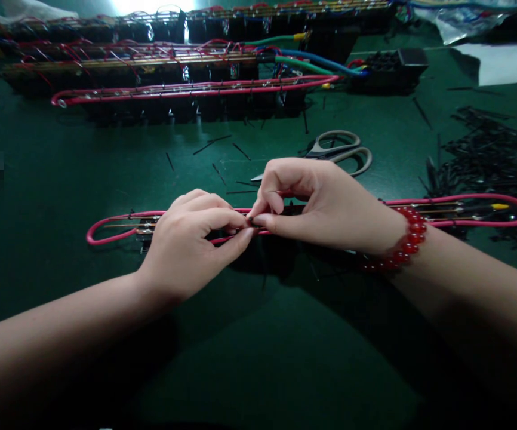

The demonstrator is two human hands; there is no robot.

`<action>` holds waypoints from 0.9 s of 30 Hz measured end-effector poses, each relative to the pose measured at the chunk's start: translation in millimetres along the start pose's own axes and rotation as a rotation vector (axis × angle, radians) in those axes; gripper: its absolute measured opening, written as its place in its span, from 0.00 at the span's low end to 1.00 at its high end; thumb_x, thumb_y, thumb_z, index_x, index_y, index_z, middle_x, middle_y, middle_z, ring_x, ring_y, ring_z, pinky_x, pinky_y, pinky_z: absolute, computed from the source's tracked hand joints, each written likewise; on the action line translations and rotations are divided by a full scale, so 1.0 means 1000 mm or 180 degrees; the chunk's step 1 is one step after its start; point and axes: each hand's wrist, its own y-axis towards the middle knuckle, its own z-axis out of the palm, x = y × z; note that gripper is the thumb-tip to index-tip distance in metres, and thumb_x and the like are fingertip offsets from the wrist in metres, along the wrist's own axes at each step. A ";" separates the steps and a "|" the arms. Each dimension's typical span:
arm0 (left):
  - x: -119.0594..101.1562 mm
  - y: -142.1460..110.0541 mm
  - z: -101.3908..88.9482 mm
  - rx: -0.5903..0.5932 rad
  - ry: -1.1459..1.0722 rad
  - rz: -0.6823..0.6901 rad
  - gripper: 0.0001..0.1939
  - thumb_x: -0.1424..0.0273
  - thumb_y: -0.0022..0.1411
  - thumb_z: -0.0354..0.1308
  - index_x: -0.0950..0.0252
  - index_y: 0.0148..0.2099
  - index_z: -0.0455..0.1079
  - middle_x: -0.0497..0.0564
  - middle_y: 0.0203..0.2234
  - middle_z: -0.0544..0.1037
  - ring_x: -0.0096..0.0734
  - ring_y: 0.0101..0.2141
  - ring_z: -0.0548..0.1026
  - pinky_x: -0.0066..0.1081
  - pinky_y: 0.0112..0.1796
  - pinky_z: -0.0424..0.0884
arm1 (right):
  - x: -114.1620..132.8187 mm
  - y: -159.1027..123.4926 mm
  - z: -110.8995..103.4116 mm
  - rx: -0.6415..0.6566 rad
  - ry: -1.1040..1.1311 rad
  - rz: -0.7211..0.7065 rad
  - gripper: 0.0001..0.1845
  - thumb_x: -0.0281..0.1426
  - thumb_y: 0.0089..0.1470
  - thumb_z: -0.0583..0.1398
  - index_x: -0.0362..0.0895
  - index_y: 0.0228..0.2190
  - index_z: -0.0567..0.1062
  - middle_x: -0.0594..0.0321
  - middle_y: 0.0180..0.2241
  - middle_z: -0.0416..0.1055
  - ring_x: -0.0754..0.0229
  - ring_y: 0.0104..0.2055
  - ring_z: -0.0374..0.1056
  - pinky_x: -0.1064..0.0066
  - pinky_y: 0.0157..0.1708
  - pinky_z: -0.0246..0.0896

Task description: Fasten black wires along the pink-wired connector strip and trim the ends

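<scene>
Right hand: there it was, the right hand [330, 203] in a tight pinch, thumb to forefinger, a small dark piece [250, 221] caught at the tips, too tiny for me to name.
Left hand: right opposite, the left hand [193, 242] had thumb and fingers drawn together at that same spot; what it gripped, I couldn't tell from my end.
Bracelet: red beads [413, 233] ringed the right wrist, bright on my feed.
Wired strip: and here was the workpiece, a long wired strip [442, 212] lying sideways under both hands, reaching out past each, its middle hidden from me.
Red cable: a thick red cable [477, 197] looped around it, with a bend showing at either end.
Yellow tip: a yellow tip [500, 206] sat inside the right-hand bend.
Scissors: just beyond the right hand lay the scissors [319, 149], handles rightward, point peeking out left of the knuckles.
Black slivers: thin dark slivers [203, 147] littered the green counter [119, 161], and off right I saw a whole tangled heap [491, 149].
Far rows: along the back, more wired assemblies [196, 91], with green and blue cables [316, 63] leading toward a black block [390, 68].
Far right: a white sheet [511, 64].
</scene>
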 end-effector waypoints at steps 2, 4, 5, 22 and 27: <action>0.000 0.000 0.000 -0.0011 0.0019 0.0015 0.07 0.69 0.63 0.61 0.61 0.32 0.77 0.47 0.28 0.79 0.29 0.32 0.74 0.30 0.37 0.70 | 0.000 0.000 0.000 -0.0005 -0.0075 -0.0026 0.16 0.23 0.50 0.62 0.45 0.22 0.60 0.67 0.26 0.68 0.66 0.31 0.70 0.73 0.31 0.67; 0.001 0.000 0.001 -0.0018 0.0027 0.0025 0.08 0.69 0.63 0.60 0.61 0.31 0.77 0.47 0.27 0.79 0.29 0.32 0.74 0.30 0.37 0.70 | 0.000 0.000 0.001 0.0004 -0.0158 -0.0038 0.17 0.23 0.50 0.62 0.45 0.21 0.58 0.67 0.26 0.67 0.67 0.30 0.69 0.73 0.30 0.66; 0.001 0.000 0.001 -0.0024 0.0025 0.0030 0.08 0.69 0.63 0.60 0.61 0.31 0.77 0.47 0.27 0.79 0.29 0.32 0.74 0.31 0.37 0.70 | 0.000 0.000 0.001 0.0005 -0.0201 -0.0063 0.17 0.22 0.50 0.61 0.45 0.21 0.57 0.67 0.26 0.66 0.67 0.30 0.68 0.73 0.30 0.64; 0.000 0.000 0.001 0.0010 0.0035 -0.0085 0.10 0.68 0.64 0.59 0.63 0.30 0.70 0.47 0.28 0.78 0.29 0.33 0.73 0.31 0.37 0.68 | -0.003 0.000 0.001 0.0123 -0.0830 -0.0363 0.21 0.22 0.51 0.60 0.45 0.19 0.53 0.68 0.21 0.59 0.67 0.27 0.58 0.72 0.28 0.49; 0.000 0.000 0.001 0.0005 0.0031 -0.0095 0.08 0.69 0.64 0.58 0.63 0.31 0.71 0.47 0.29 0.78 0.30 0.34 0.72 0.32 0.38 0.67 | -0.004 0.001 0.000 0.0256 -0.0856 -0.0619 0.16 0.20 0.51 0.58 0.44 0.20 0.57 0.67 0.24 0.60 0.67 0.29 0.58 0.73 0.30 0.51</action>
